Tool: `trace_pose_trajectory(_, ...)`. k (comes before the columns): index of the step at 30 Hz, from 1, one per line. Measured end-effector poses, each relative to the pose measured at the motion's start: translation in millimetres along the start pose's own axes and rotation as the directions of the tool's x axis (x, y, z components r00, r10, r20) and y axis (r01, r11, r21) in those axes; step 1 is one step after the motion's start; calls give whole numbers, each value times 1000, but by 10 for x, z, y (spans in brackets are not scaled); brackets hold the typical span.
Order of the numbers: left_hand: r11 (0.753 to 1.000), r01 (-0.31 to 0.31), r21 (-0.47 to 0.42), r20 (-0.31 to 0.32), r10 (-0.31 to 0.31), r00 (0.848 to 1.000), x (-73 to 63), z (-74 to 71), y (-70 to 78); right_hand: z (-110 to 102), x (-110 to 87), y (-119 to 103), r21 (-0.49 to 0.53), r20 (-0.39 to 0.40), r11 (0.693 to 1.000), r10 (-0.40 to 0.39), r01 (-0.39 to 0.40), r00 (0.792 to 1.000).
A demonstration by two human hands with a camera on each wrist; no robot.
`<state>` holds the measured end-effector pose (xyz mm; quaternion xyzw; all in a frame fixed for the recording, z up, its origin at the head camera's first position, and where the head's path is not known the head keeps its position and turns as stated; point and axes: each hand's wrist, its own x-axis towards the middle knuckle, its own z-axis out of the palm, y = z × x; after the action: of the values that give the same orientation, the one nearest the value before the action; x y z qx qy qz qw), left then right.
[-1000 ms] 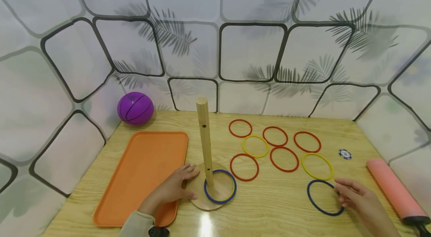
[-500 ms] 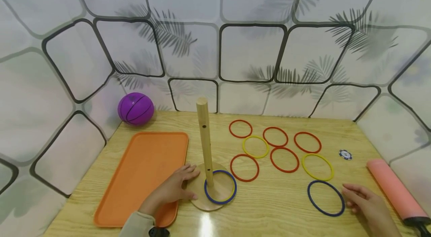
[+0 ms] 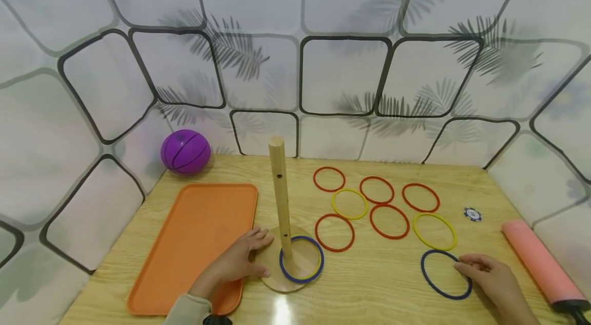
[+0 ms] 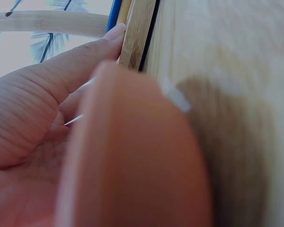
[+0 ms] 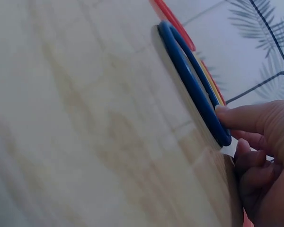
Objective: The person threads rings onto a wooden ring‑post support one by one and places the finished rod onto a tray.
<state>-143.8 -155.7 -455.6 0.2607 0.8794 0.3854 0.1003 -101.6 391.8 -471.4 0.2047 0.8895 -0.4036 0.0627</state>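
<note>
My left hand (image 3: 240, 259) rests on the left side of a round wooden base (image 3: 268, 284), thumb and fingers spread. From the base rises an upright wooden post (image 3: 279, 186). A blue ring (image 3: 281, 269) with a yellow ring under it lies around the post's foot. In the left wrist view, the thumb (image 4: 92, 52) lies straight, its tip at the base's edge. Over at the right, my right hand (image 3: 494, 279) pinches the right edge of another blue ring (image 3: 428, 276). The right wrist view has the thumb tip against that blue ring (image 5: 189, 75), which lies on the wood-grain tabletop.
Several red rings (image 3: 334, 250) and two yellow rings (image 3: 435, 214) lie flat right of the post. An orange tray (image 3: 198, 243) is under the left wrist. A purple ball (image 3: 185, 151), a poker chip (image 3: 473, 214) and a pink cylinder (image 3: 542, 263) sit near the sides.
My right hand first drew slightly right, off the blue ring, then came back left onto its edge. The left hand stays on the base.
</note>
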Motion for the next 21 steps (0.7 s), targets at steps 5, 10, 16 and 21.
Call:
trace_pose_trajectory(5, 1000, 8, 6, 0, -8, 1000, -3, 13, -12, 35, -21, -46, -104, -42, 994, -43, 39, 998)
trace_pose_trajectory(10, 1000, 21, -7, 3, -21, 1000, -5, 21, -15, 31, -24, -79, -107, -20, 994, -32, 30, 999)
trace_pose_trajectory(16, 1000, 22, 3, -2, -22, 1000, -8, 31, -12, -3, -18, -68, -3, 78, 1000, 30, -30, 997)
trace_pose_trajectory(21, 1000, 24, 9, 0, -24, 1000, -5, 30, 1, -58, -22, -34, 106, 136, 991, 71, -86, 988)
